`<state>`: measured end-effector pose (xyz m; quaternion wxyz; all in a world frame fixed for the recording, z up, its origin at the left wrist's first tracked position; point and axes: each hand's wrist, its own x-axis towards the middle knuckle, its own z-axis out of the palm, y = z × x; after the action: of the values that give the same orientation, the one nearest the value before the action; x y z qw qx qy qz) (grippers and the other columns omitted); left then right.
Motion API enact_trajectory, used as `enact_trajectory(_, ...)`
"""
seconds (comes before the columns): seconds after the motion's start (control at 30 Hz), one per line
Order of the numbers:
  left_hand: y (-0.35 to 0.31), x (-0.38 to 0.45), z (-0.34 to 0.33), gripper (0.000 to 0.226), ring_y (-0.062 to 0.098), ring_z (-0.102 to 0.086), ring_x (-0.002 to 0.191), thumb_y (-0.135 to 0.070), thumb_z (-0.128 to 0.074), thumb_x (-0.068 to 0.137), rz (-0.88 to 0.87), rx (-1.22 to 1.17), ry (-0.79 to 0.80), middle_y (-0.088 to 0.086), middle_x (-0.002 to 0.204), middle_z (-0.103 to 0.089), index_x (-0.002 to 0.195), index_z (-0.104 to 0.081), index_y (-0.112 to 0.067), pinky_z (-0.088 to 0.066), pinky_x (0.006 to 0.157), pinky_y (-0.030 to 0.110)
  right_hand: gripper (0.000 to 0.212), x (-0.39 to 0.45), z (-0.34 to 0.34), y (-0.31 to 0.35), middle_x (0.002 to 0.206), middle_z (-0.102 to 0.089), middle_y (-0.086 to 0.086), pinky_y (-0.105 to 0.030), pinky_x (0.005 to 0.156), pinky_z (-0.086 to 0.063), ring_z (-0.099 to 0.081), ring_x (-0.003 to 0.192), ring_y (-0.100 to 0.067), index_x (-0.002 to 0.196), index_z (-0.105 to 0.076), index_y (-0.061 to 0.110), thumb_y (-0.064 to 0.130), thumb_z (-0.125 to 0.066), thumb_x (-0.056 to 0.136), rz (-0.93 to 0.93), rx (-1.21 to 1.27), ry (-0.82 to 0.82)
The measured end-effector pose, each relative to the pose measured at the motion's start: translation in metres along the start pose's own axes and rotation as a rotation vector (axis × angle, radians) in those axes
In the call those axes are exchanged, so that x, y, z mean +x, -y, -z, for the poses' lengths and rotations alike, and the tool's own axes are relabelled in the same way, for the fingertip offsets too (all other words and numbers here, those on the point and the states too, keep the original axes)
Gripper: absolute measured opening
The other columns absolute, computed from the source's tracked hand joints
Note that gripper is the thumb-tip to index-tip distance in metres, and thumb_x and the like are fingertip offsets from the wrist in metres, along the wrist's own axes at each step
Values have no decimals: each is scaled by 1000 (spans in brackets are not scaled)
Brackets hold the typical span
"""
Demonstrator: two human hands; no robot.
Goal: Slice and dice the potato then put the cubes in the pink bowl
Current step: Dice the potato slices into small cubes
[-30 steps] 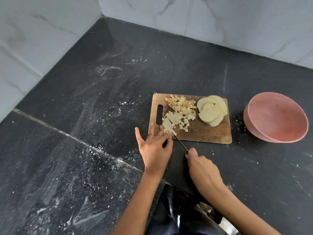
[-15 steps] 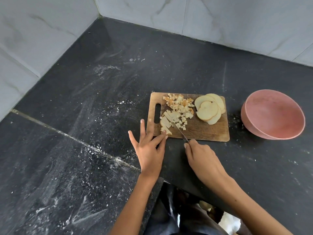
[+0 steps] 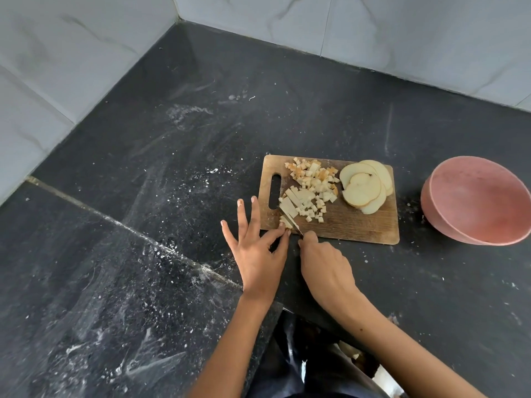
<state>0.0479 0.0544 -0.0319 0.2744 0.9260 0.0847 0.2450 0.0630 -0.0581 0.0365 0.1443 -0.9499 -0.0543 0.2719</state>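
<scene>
A wooden cutting board (image 3: 353, 225) lies on the black counter. On it are a pile of potato cubes (image 3: 314, 179), some potato strips (image 3: 293, 201) at its near left, and a stack of round potato slices (image 3: 363, 186) at the far right. My left hand (image 3: 255, 248) pinches the end of the strips with thumb and forefinger, the other fingers spread. My right hand (image 3: 324, 268) grips a knife (image 3: 296, 226) whose blade lies across the strips. The pink bowl (image 3: 477, 201) stands to the right of the board, with nothing in it.
The black stone counter (image 3: 143, 254) is dusted with white specks and has a seam running diagonally at the left. White marble-tiled walls (image 3: 71, 53) close off the back and left. The counter's near edge is just under my forearms.
Both hands have moved forward onto the board's near left corner. The knife has advanced into the strips, and my left fingers have spread while thumb and forefinger hold the strip end.
</scene>
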Motion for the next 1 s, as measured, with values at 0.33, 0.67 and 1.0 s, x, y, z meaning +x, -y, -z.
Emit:
enact_trajectory(0.33, -8, 5, -2, 11, 27, -26, 144, -28, -71, 76, 92, 38, 17, 5, 145, -47, 66, -75, -25, -2, 116, 57, 11, 4, 3, -4, 103, -61, -12, -36, 65, -37, -61, 94, -32, 94, -27, 16, 15, -33, 104, -2, -56, 84)
enact_trajectory(0.67, -12, 7, 2, 8, 26, -22, 145, -28, -78, 76, 179, 67, 50, 11, 146, -44, 69, -76, -26, 0, 114, 56, 17, -17, 3, -35, 91, -60, -10, -36, 65, -38, -61, 87, -32, 94, -27, 15, 26, -22, 106, 40, -87, 128)
enact_trajectory(1.0, -21, 12, 12, 10, 25, -59, 109, -20, -85, 69, 220, 25, 90, 2, 116, -69, 76, -78, -18, -42, 100, 43, 27, -10, 24, -59, 80, -49, -4, -35, 63, -36, -45, 70, -26, 90, -34, 15, 36, -25, 105, 94, -76, 34)
